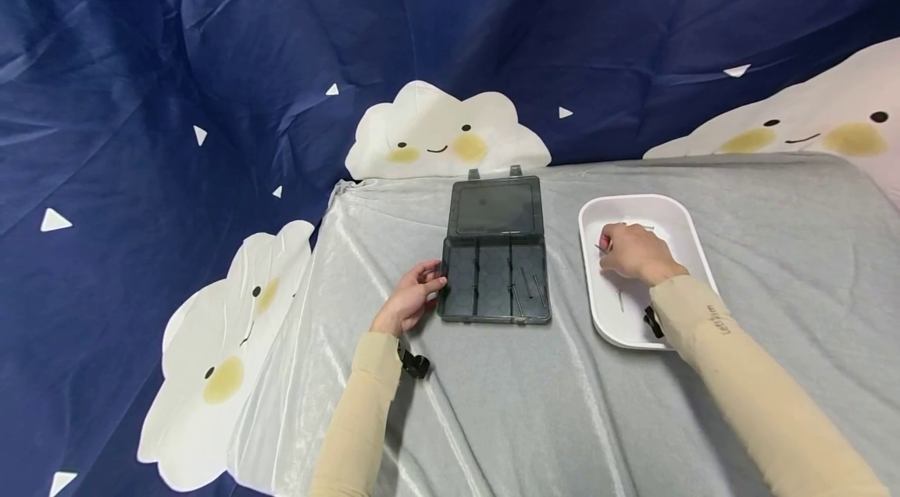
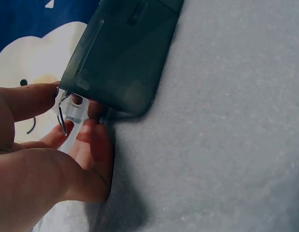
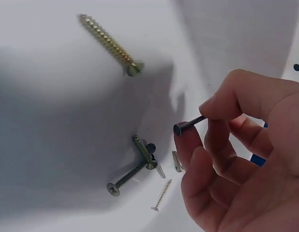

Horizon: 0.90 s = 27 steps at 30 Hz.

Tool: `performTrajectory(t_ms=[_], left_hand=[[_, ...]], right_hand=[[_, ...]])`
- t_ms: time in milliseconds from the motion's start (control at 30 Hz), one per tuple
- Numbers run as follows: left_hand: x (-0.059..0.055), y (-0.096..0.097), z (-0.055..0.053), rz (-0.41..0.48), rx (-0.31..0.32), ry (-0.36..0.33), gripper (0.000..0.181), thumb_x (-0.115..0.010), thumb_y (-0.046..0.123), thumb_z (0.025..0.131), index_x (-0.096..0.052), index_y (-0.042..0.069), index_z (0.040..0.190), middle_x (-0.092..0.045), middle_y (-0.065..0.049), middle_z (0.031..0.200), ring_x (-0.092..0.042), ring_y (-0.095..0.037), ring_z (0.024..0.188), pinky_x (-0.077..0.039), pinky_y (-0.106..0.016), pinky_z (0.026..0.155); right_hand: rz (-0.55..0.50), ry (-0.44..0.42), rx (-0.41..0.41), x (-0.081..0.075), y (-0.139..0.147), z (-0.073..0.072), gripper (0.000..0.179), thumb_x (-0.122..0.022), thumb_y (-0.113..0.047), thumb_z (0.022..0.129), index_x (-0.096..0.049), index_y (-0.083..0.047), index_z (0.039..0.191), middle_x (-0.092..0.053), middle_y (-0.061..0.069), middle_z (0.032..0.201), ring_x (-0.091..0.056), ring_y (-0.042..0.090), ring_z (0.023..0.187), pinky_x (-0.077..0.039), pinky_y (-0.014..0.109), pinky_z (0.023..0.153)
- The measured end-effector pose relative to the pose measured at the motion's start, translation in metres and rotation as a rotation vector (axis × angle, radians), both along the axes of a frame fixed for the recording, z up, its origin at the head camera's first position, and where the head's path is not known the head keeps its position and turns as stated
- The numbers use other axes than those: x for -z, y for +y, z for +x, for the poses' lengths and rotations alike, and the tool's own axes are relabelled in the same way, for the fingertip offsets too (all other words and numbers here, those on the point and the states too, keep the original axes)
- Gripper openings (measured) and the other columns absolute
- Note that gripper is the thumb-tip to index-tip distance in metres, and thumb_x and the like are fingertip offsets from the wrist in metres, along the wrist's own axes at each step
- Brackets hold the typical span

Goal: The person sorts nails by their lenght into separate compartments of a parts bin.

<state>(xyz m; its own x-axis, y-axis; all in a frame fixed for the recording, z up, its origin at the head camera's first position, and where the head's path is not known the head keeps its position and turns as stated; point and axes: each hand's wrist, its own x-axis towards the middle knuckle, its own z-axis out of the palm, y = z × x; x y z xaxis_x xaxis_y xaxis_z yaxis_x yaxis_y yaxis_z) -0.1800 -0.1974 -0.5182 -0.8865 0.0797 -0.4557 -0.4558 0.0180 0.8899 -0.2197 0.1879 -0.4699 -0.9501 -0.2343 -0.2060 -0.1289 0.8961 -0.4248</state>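
Over the white tray (image 1: 610,325), my right hand (image 1: 638,253) pinches a dark nail (image 3: 190,126) between thumb and finger, its flat head pointing away from the palm. Below it in the right wrist view lie a large gold screw (image 3: 110,44), a grey cross-head screw (image 3: 127,179), a small silver screw (image 3: 162,195) and other small fasteners. My left hand (image 1: 411,295) grips the left edge of a dark translucent compartment box (image 1: 494,278), thumb at the top edge, fingers lower. Its lid (image 1: 495,208) lies folded back. Thin nails (image 1: 539,291) lie in the right-hand compartment.
A grey plush cloth (image 1: 506,403) covers the table under the box and tray. Behind the table hangs a dark blue fabric (image 1: 295,36) with white triangles and smiling clouds. A black wrist strap (image 1: 415,364) sits on my left wrist.
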Motion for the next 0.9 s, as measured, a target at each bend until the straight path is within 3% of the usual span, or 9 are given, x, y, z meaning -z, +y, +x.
performTrajectory(t_ms=[300, 533, 900], left_hand=[[-0.001, 0.0, 0.001, -0.002, 0.004, 0.002, 0.051, -0.055, 0.003, 0.096, -0.039, 0.007, 0.144, -0.048, -0.015, 0.132, -0.052, -0.016, 0.105, -0.045, -0.032, 0.081], [-0.002, 0.0, 0.001, -0.005, 0.008, 0.004, 0.051, -0.056, 0.004, 0.095, -0.039, 0.007, 0.144, -0.048, -0.016, 0.133, -0.053, -0.017, 0.106, -0.045, -0.033, 0.083], [-0.001, 0.0, 0.002, 0.002, 0.004, 0.008, 0.051, -0.056, 0.003, 0.095, -0.04, 0.007, 0.143, -0.048, -0.015, 0.13, -0.053, -0.016, 0.103, -0.045, -0.033, 0.083]], right_hand=[[-0.089, 0.044, 0.002, -0.007, 0.006, 0.002, 0.009, -0.062, -0.013, 0.072, -0.058, -0.011, 0.08, -0.055, 0.002, 0.07, -0.052, 0.026, 0.071, -0.036, 0.035, 0.059], [-0.189, 0.049, 0.009, -0.015, 0.011, 0.004, 0.015, -0.065, -0.012, 0.077, -0.061, -0.005, 0.089, -0.061, 0.003, 0.074, -0.054, 0.019, 0.068, -0.037, 0.032, 0.066], [-0.285, 0.09, 0.03, -0.027, 0.015, 0.007, 0.019, -0.064, -0.007, 0.077, -0.064, -0.001, 0.095, -0.063, 0.006, 0.08, -0.052, 0.014, 0.067, -0.04, 0.028, 0.062]])
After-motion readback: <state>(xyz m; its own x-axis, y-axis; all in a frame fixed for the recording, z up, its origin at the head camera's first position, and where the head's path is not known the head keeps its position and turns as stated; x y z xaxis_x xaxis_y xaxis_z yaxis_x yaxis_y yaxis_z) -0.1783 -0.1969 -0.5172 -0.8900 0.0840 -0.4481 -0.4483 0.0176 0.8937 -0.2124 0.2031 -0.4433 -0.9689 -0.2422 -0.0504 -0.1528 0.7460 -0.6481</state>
